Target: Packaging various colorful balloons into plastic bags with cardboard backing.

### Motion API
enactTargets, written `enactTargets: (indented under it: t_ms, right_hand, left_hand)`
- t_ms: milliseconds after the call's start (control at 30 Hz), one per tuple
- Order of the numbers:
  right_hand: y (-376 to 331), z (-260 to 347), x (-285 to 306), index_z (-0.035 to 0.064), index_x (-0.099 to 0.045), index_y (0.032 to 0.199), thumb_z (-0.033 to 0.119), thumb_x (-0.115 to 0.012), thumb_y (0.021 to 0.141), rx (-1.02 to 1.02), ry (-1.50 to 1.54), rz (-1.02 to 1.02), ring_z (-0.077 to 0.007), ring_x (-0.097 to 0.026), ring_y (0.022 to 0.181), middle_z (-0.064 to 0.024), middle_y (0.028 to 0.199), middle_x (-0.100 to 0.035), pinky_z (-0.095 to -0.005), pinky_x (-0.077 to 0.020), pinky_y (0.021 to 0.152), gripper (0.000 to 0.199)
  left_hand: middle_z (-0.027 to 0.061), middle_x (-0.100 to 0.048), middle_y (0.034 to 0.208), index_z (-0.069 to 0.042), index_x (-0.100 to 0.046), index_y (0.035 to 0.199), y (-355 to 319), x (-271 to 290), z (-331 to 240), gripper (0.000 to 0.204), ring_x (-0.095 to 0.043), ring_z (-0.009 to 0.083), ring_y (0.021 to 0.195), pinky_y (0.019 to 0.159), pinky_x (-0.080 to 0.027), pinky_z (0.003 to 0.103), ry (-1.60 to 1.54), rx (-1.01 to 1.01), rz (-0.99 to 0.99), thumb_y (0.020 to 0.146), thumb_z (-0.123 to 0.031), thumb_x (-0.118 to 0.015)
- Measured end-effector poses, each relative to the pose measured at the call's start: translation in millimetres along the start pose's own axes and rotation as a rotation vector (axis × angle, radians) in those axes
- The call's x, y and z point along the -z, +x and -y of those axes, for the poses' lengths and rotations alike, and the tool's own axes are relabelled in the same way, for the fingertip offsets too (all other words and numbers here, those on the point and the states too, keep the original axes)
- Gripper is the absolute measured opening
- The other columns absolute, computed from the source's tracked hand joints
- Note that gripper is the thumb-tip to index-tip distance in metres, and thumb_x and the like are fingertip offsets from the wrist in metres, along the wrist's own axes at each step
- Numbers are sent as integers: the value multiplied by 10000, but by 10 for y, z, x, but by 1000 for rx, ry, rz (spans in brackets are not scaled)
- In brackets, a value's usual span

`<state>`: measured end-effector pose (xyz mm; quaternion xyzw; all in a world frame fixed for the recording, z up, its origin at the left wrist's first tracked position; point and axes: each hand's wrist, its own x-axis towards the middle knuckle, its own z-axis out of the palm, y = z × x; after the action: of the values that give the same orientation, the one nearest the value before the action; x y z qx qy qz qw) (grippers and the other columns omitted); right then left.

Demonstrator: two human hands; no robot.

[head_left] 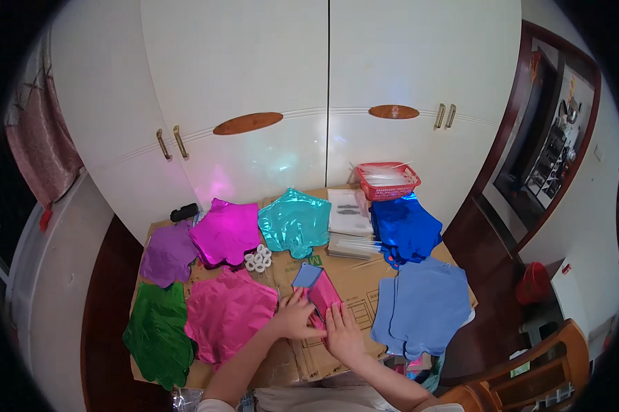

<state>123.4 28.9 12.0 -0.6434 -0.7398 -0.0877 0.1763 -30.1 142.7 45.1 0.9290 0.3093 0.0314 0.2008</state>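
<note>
Both hands press flat, fingers spread open, on a folded pink foil balloon [321,294] at the tabletop's [354,292] front middle: left hand [295,317] on its left edge, right hand [342,333] just below, between pink [227,312] and light-blue stacks [426,305].

This is a room in a home, used for handwork at a table. A tall white wardrobe [323,89] with brass handles and oval wooden trim fills the wall behind the table [364,288], which is covered with flattened cardboard. Left of the wardrobe hangs a pink cloth [41,137] over a white surface. Right of it, a dark wooden doorframe [505,147] opens onto another room with shelves. Below the doorframe, near the table's right corner, stand a wooden chair [543,371] and a red bin [532,281] on the dark floor. Foil balloons [227,230] in several colours and a red basket [390,180] lie on the table.
</note>
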Motion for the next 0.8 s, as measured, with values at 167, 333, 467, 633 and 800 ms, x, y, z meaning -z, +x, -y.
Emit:
enactTargets:
  t_ms: [167,333,467,633,800]
  right_hand:
    - [0,13,-8,-58,-500,1231,159,-434,861,16,-18,17,-374,-414,1252,-223,1326,-459,-473,-296,1054,434]
    - [-4,0,-29,-61,-522,1203,152,-436,849,57,-28,0,-343,-435,1246,-221,1291,-494,-457,-295,1061,422]
    - [-15,-9,-39,-80,-523,1190,148,-433,844,64,-56,-6,-336,-463,1224,-234,1266,-513,-443,-301,1064,424]
    - [-21,9,4,-101,-516,1188,141,-426,842,74,-84,23,-346,-483,1207,-255,1246,-525,-448,-298,1070,432]
    - [-28,-21,-14,-112,-516,1180,140,-426,840,91,-108,35,-373,-496,1188,-288,1221,-527,-469,-303,1063,432]
  left_hand:
    - [150,-582,676,22,-620,673,221,-177,212,243,-550,248,620,593,-438,353,-422,194,-536,741,-197,-699]
    - [169,-610,668,19,-616,663,239,-153,300,247,-603,301,653,609,-465,393,-423,229,-471,700,-212,-696]
    - [146,-620,654,1,-638,650,244,-17,221,206,-614,274,651,616,-476,383,-485,344,-339,669,-192,-709]
    - [143,-622,637,-12,-672,686,274,-128,391,184,-614,261,612,592,-477,374,-415,260,-352,641,-182,-726]
    - [147,-622,660,-10,-666,682,276,-14,293,181,-620,269,684,625,-480,373,-447,321,-268,634,-173,-731]
